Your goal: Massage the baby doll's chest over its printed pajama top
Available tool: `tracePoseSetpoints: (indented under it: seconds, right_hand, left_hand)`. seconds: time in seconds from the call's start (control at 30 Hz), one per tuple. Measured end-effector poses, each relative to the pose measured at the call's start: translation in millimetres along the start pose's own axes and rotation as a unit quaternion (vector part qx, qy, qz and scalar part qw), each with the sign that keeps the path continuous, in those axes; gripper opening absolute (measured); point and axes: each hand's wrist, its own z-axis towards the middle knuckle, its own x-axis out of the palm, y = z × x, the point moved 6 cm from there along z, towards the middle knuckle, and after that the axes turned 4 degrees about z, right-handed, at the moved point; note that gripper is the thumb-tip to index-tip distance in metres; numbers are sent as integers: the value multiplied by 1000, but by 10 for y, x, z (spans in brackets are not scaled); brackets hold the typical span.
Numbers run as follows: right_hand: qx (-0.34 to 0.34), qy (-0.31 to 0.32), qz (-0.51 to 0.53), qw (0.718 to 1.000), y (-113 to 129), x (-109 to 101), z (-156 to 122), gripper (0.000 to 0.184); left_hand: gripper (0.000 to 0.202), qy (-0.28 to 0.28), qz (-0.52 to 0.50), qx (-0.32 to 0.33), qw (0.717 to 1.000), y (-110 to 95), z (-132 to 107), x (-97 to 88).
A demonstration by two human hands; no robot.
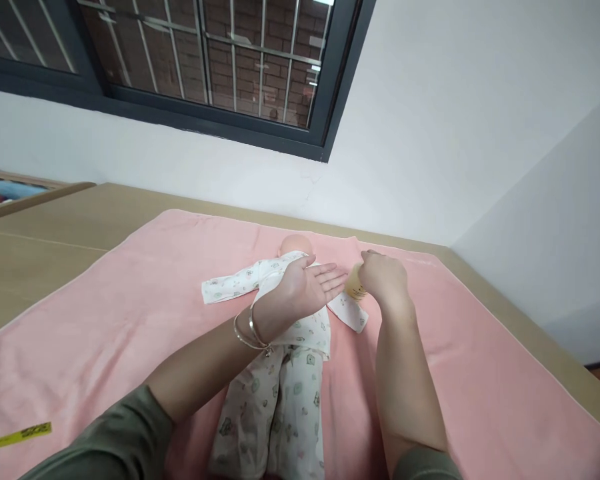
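Observation:
My left hand is open with the palm turned up and the fingers stretched to the right, a thin bangle pair on its wrist. It hovers over the chest of a baby doll, hiding part of its head and top. The doll lies on its back in a white printed top and matching trousers, sleeves spread out. My right hand is closed around a pale yellow bottle, tilted beside my left fingertips and above the doll's sleeve. The bottle's upper end is hidden by my fingers.
A pink blanket lies beneath the doll on a wooden table. A yellow strip with dark markings lies at the lower left. Behind the table stand a white wall and a barred window.

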Motion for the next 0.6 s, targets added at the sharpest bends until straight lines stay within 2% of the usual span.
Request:
tracePoseSetpoints:
  seconds: [0.13, 0.27, 0.33, 0.4, 0.47, 0.53, 0.6]
  right_hand:
    - [9, 14, -4, 1000, 50, -4, -12, 36]
    - [16, 40, 23, 999, 79, 32, -7, 42]
    - [18, 10, 48, 999, 124, -8, -40, 47]
    - [2, -68, 95, 993, 233, -117, -133, 51]
    - [-53, -137, 174, 974, 430, -218, -300, 56]
    - [-152, -142, 261, 943, 715, -250, -513, 59]
    - [-264, -139, 292, 909, 1021, -255, -764, 62]
  left_hand:
    - [58, -18, 13, 4, 1000, -101, -356, -96]
    - [58, -6, 13, 30, 999, -243, -616, -89]
    - [58, -6, 16, 41, 999, -303, -702, -91]
    - [58, -6, 31, 43, 999, -337, -771, -93]
    - [59, 2, 52, 37, 998, -343, -840, -80]
    - [59, 21, 64, 29, 997, -333, -924, -45]
    - [59, 60, 62, 29, 996, -332, -1024, 13]
